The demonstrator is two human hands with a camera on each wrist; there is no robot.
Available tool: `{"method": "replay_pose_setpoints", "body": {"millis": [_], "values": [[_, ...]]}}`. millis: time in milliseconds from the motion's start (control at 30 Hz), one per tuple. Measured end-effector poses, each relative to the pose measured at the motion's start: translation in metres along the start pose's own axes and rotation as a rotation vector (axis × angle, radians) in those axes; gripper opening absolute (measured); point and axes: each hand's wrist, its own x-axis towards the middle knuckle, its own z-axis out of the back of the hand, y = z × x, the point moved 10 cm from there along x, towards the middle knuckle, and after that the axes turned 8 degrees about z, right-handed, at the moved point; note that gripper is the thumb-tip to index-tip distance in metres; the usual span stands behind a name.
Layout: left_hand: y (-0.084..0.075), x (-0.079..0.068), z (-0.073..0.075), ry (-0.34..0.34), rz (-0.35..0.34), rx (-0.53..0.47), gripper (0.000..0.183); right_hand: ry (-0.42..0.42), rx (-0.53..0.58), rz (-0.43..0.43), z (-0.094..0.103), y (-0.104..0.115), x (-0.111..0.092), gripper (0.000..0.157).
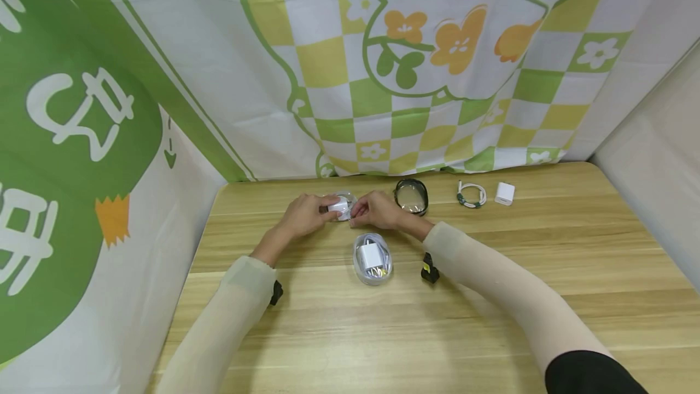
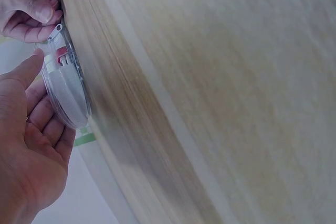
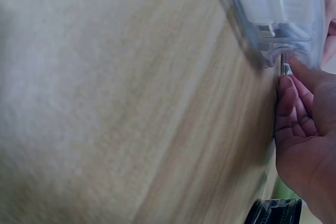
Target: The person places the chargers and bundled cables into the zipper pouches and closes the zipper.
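Observation:
Near the table's back edge my left hand (image 1: pixel 307 217) grips a small round clear zip case (image 2: pixel 65 90). A white charger (image 1: pixel 340 205) and something red show through its wall. My left thumb lies on one side and the fingers curl along the other. From the right, my right hand (image 1: pixel 377 210) pinches the metal zipper pull (image 2: pixel 55 32) at the case's edge. In front of both hands lies a second clear case (image 1: pixel 373 272), touched by neither. It holds a white charger (image 1: pixel 372 255) and coiled cable; in the right wrist view it partly hides the fingertips.
Just behind the right wrist lies a black ring-shaped coil (image 1: pixel 411 197). Farther right are a coiled white cable (image 1: pixel 472 195) with a dark tie and a loose white charger block (image 1: pixel 505 193). A patterned curtain (image 1: pixel 383 126) hangs behind the wooden table (image 1: pixel 519 272).

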Motion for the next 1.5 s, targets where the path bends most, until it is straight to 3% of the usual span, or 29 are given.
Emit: {"method": "replay_pose_setpoints", "body": {"millis": [400,767,1233,1500], "values": [[0.005,0.002,-0.001,-0.005,0.042,-0.108,0.043,-0.055,-0.009,-0.031,-0.002,-0.004,0.005,0.017],[0.003,0.000,0.001,-0.008,0.043,-0.092,0.043,-0.078,-0.126,-0.004,-0.002,-0.002,0.007,0.011],[0.006,0.000,0.002,-0.049,0.085,-0.084,0.043,-0.061,-0.097,0.053,0.001,0.006,0.002,0.013],[0.009,0.002,0.002,-0.045,0.105,-0.109,0.042,-0.073,-0.194,0.036,0.010,0.005,-0.002,0.011]]}}
